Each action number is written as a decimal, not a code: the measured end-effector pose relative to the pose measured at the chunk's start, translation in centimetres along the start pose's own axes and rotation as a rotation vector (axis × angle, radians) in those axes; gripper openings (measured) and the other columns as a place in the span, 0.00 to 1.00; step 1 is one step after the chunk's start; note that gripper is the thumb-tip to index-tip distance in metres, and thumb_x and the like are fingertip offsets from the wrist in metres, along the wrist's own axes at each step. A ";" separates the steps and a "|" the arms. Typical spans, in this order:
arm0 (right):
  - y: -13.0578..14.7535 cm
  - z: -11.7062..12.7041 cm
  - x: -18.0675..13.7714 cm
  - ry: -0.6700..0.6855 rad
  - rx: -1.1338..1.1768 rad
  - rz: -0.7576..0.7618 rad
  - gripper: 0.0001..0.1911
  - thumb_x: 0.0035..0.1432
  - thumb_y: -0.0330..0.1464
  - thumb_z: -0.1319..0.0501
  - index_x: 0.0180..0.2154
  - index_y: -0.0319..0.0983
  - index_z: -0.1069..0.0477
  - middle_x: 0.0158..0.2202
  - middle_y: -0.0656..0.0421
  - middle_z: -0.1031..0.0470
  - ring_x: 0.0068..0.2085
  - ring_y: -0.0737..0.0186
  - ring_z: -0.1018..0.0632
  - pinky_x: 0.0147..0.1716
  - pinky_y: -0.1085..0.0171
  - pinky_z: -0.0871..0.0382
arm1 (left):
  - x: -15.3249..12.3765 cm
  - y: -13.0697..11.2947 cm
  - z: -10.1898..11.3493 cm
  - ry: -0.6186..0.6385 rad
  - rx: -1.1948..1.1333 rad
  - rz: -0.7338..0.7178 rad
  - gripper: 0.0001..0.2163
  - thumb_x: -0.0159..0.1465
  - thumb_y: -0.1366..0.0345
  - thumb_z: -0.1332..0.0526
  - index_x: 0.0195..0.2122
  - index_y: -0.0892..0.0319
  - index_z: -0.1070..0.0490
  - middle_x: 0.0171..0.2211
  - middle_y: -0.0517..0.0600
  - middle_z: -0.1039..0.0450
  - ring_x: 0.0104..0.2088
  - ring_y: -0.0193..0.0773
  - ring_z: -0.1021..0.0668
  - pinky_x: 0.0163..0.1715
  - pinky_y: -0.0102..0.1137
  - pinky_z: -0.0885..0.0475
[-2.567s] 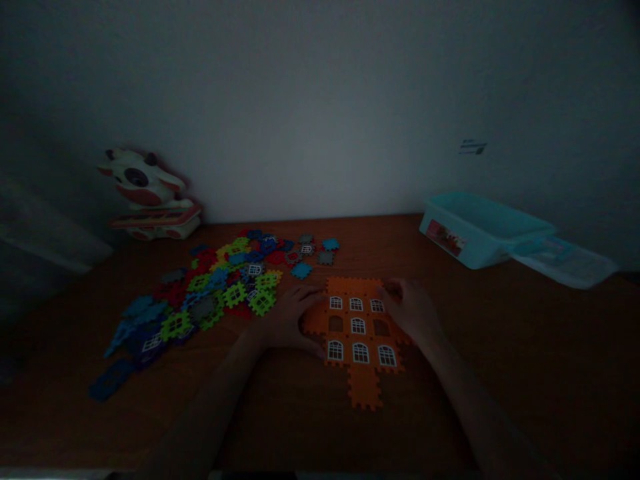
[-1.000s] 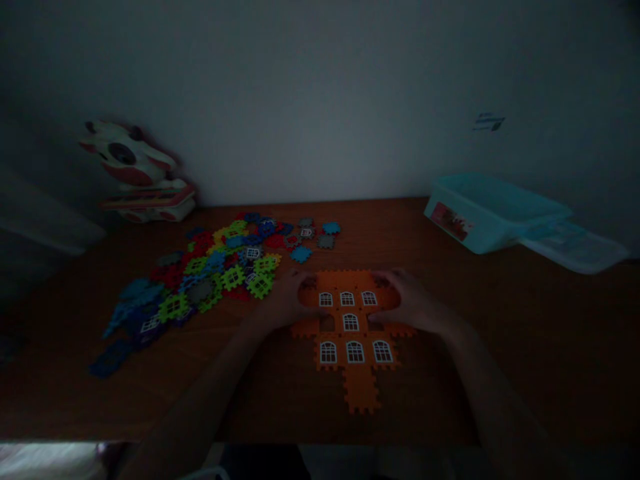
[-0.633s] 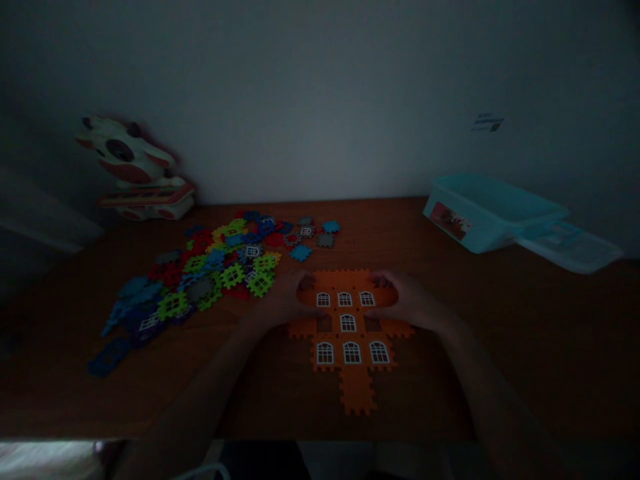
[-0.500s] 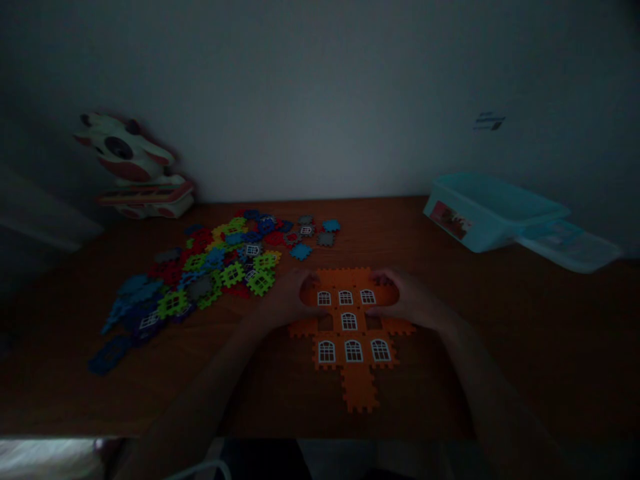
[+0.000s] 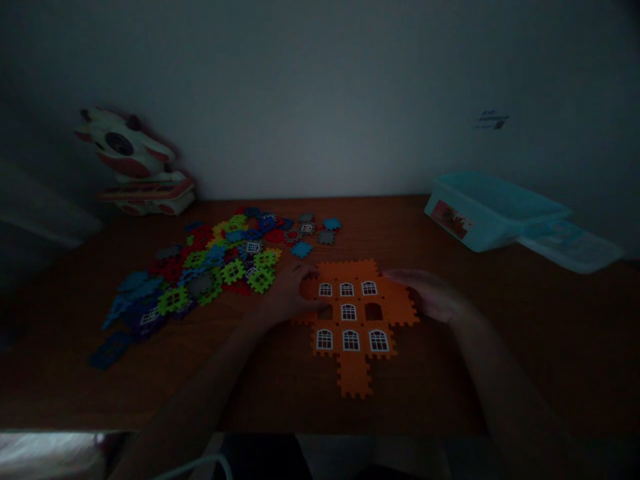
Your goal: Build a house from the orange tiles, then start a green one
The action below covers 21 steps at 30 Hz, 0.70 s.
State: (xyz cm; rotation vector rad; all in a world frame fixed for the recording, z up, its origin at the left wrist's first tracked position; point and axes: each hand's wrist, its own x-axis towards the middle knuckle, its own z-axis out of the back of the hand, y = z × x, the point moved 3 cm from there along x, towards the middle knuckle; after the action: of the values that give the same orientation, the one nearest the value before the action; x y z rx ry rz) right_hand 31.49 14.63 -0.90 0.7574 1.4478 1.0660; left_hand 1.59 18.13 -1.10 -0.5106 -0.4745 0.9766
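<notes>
A flat orange panel of interlocked tiles [image 5: 353,320] with white window inserts lies on the wooden table [image 5: 450,373] in front of me. My left hand [image 5: 285,293] rests on the panel's upper left corner, fingers curled over the tile edge. My right hand [image 5: 430,293] lies at the panel's right edge, fingers stretched out flat and pointing left, holding nothing. To the left of the panel a heap of loose coloured tiles [image 5: 210,267], blue, green, red and grey, is spread over the table. The scene is very dark.
A pale blue plastic box [image 5: 490,210] stands at the back right against the wall, with its lid [image 5: 575,250] lying beside it. A white and red toy [image 5: 135,167] sits at the back left. The table's near edge runs along the bottom.
My right hand has slid off the panel's top right corner to its right edge and flattened out. The panel has shifted slightly away from me. My left hand stays at the upper left corner.
</notes>
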 end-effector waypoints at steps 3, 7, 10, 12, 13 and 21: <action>0.3 -0.3 -0.3 0.006 -0.071 0.047 0.18 0.56 0.41 0.36 0.47 0.43 0.22 0.47 0.51 0.18 0.47 0.46 0.17 0.44 0.50 0.19 | 0.1 0.1 0.2 -0.018 -0.003 0.032 0.28 0.52 0.48 0.27 0.50 0.54 0.29 0.50 0.53 0.27 0.52 0.51 0.26 0.55 0.46 0.29; 0.7 -1.2 -0.5 0.032 -0.050 0.094 0.25 0.55 0.36 0.36 0.55 0.43 0.27 0.52 0.52 0.20 0.50 0.48 0.18 0.47 0.50 0.20 | 0.2 0.3 0.3 -0.060 -0.017 0.036 0.28 0.51 0.49 0.27 0.49 0.55 0.30 0.52 0.53 0.28 0.53 0.50 0.26 0.55 0.45 0.30; 0.7 -2.0 -0.4 0.020 0.006 0.074 0.29 0.54 0.32 0.37 0.59 0.42 0.32 0.56 0.51 0.23 0.51 0.49 0.19 0.48 0.50 0.20 | 0.2 0.6 0.4 -0.085 -0.033 0.039 0.27 0.51 0.51 0.26 0.49 0.55 0.30 0.52 0.54 0.28 0.53 0.49 0.26 0.55 0.44 0.30; 0.8 -2.4 -0.2 -0.012 -0.004 0.094 0.30 0.56 0.31 0.39 0.61 0.42 0.35 0.57 0.50 0.24 0.51 0.49 0.19 0.47 0.50 0.20 | 0.3 0.8 0.4 -0.098 -0.060 0.063 0.27 0.52 0.50 0.27 0.49 0.55 0.30 0.52 0.54 0.29 0.53 0.49 0.26 0.55 0.44 0.30; 1.0 -2.6 -0.2 -0.029 -0.030 0.113 0.30 0.57 0.31 0.40 0.61 0.42 0.36 0.57 0.50 0.24 0.51 0.49 0.19 0.47 0.50 0.19 | 0.3 0.9 0.5 -0.109 -0.077 0.084 0.27 0.52 0.50 0.27 0.49 0.55 0.30 0.52 0.54 0.29 0.54 0.50 0.26 0.55 0.45 0.30; 1.4 -2.2 -0.2 -0.079 0.164 0.160 0.29 0.53 0.35 0.35 0.57 0.43 0.32 0.53 0.51 0.21 0.51 0.46 0.19 0.46 0.51 0.20 | 0.7 1.5 0.9 -0.156 -0.393 0.303 0.29 0.51 0.54 0.26 0.51 0.57 0.31 0.52 0.55 0.26 0.49 0.46 0.22 0.50 0.42 0.26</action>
State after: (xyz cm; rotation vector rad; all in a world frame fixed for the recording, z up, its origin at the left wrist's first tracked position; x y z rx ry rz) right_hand 29.16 14.56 0.37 1.0364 1.4375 1.0335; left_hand 0.49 19.61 -1.18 -0.8826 -0.7512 1.2259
